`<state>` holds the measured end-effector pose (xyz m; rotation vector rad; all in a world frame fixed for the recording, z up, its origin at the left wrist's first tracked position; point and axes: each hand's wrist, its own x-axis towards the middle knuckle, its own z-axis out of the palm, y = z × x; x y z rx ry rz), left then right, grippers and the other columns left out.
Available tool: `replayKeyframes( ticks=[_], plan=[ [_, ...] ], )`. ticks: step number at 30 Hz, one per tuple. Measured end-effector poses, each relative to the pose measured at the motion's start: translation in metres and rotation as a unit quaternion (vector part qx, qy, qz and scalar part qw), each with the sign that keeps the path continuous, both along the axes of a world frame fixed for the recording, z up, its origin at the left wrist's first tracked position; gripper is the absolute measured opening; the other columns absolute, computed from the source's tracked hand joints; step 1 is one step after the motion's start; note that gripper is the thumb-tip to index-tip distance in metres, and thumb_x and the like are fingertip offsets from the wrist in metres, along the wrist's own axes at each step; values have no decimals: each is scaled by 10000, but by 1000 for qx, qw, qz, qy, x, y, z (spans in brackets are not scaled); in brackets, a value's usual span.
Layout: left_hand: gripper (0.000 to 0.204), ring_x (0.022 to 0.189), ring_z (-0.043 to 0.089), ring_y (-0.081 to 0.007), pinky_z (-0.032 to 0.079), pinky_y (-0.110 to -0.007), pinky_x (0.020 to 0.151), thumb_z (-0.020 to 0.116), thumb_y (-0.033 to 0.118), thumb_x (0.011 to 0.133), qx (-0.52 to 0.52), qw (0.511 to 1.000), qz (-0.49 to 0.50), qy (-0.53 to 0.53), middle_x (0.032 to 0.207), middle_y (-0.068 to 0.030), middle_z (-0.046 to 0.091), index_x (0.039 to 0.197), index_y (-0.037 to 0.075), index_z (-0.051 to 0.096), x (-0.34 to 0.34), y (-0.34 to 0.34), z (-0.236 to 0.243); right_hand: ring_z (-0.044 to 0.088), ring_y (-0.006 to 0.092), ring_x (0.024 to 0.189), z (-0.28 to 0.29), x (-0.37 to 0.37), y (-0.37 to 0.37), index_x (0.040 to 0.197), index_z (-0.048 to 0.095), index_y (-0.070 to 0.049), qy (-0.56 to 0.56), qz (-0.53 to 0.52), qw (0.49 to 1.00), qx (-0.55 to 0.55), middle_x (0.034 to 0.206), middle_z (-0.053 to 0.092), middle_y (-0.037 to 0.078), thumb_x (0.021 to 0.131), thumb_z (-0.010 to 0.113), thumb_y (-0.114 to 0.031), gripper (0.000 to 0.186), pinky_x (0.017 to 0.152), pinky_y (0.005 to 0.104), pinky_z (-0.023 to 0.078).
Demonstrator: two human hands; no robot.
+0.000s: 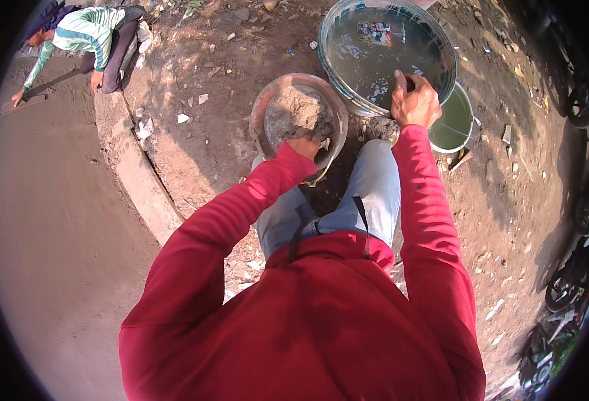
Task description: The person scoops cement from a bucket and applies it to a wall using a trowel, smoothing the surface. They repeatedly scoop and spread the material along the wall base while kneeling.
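Observation:
A round metal pan (262, 113) sits on the dirt in front of my knees, with a heap of wet grey mortar (301, 110) in it. My left hand (304, 146) reaches into the pan at its near rim, mostly hidden by my red sleeve, so its grip is unclear. My right hand (413, 100) is a closed fist over the near rim of a big water-filled bucket (334, 73). Whether anything is in the fist does not show. A small green bucket (456, 123) stands just right of that hand.
A curved concrete curb (141, 180) separates the stony dirt from a smooth wet cement slab (54, 234) on the left. At the top left another person (84, 40) crouches, pressing a float (21, 105) on the slab. Motorcycles (568, 287) stand along the right edge.

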<state>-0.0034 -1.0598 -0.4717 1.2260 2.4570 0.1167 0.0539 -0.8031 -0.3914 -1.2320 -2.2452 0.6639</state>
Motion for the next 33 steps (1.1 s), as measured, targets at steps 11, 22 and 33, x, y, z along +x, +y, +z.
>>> replayKeyframes(
  ticks=[11, 22, 33],
  plan=[
    [255, 953, 636, -367, 519, -420, 823, 644, 126, 698, -39, 966, 250, -57, 940, -189, 673, 946, 68, 667, -12, 45, -61, 674, 280, 736, 0, 4, 0, 813, 724, -98, 3, -20, 999, 39, 819, 695, 84, 786, 679, -304, 212, 673, 370, 511],
    [337, 962, 650, -341, 517, -389, 797, 719, 157, 654, 110, 892, 431, -78, 947, -191, 682, 986, 103, 706, -9, -13, -30, 661, 339, 741, -9, 5, 4, 828, 721, -95, 15, 12, 997, 70, 782, 682, 136, 776, 670, -338, 254, 681, 412, 513],
    [313, 903, 671, -338, 535, -390, 774, 763, 212, 650, 151, 858, 473, -136, 902, -203, 686, 894, 24, 706, -76, 9, 14, 675, 295, 777, -9, 7, 7, 864, 732, -122, -2, 3, 1000, 31, 804, 702, 89, 785, 669, -374, 272, 727, 380, 511]
  ],
)
